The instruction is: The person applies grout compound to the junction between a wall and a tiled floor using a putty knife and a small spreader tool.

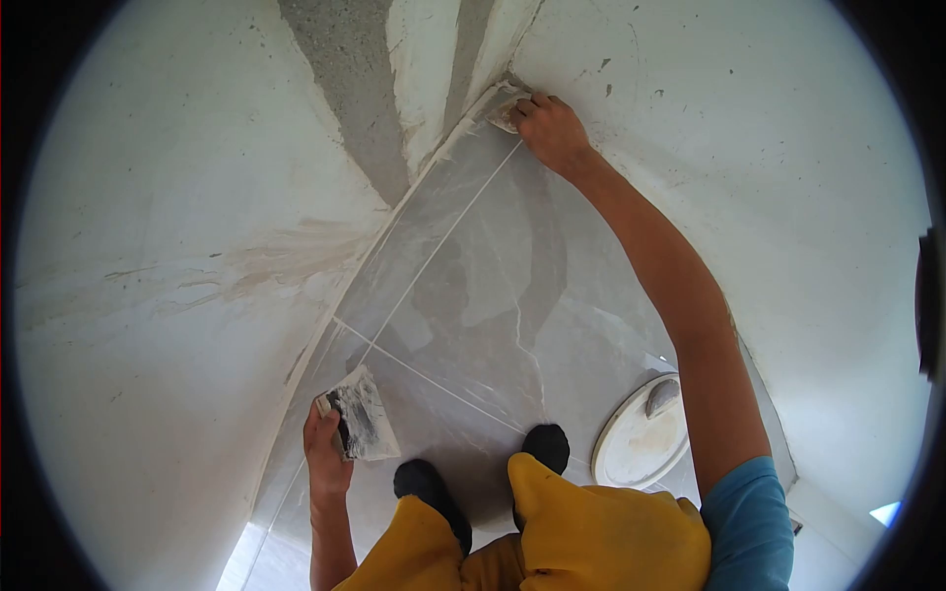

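Note:
My left hand is closed round the dark handle of a wide putty knife, low on the left over the floor. White putty is smeared across its blade. Far ahead, my right arm reaches into the corner, where my right hand grips a scraper. That blade lies at the foot of the left wall, right by the corner; the fingers cover part of it.
Grey marbled tiles with pale joints make up the floor. The left wall has bare grey patches and brown smears; the right wall has small chips. A round white bucket lid with a grey lump lies by my right foot.

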### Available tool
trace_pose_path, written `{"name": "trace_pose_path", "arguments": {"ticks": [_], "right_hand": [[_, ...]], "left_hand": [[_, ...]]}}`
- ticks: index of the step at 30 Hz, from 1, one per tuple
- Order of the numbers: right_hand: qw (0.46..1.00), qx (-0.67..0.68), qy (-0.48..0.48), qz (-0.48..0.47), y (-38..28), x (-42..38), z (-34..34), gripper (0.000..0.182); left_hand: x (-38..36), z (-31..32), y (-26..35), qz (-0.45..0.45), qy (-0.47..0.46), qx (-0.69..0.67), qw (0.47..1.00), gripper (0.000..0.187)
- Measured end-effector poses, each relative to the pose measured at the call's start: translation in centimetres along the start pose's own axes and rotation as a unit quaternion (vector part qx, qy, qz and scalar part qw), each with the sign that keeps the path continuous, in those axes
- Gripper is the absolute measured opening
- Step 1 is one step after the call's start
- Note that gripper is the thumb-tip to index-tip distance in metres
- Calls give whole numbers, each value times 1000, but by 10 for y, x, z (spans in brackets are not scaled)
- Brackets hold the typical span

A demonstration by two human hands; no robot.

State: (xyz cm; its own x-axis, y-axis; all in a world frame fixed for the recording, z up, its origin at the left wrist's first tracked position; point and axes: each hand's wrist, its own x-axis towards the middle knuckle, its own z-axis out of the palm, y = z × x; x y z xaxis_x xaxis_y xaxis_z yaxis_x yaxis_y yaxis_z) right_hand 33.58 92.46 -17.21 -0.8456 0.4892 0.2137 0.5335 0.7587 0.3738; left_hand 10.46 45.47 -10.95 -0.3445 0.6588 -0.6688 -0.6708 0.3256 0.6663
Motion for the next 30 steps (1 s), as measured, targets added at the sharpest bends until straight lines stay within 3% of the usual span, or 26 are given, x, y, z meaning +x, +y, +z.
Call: {"name": "trace_pose_path", "arguments": {"ticks": [7,16,18,21,24,26,29,30], "right_hand": [[1000,-12,-20,-1,12,-64,-21,6],[994,-4,-113,8,32,-169,-67,5],[968,5,-242,58,34,-184,-93,23],[951,237,-65,186,0,-198,-155,27],[841,491,6,225,-67,-201,-223,16],[786,595,27,163,-114,-202,-256,24],[780,608,79,123,-168,-208,-276,37],[825,558,63,63,-179,-214,-274,41]], "left_hand": [[-1,17,3,18,-32,13,999,32],[-18,26,3,21,-81,3,997,31],[-21,27,3,25,-87,1,996,31],[-23,34,-11,5,-103,-21,994,31],[-24,58,-27,-16,-118,-17,993,33],[-24,73,-36,-83,-124,-68,987,28],[-18,80,-58,-125,-112,-83,982,30],[-17,81,-60,-138,-106,-74,982,28]]}}
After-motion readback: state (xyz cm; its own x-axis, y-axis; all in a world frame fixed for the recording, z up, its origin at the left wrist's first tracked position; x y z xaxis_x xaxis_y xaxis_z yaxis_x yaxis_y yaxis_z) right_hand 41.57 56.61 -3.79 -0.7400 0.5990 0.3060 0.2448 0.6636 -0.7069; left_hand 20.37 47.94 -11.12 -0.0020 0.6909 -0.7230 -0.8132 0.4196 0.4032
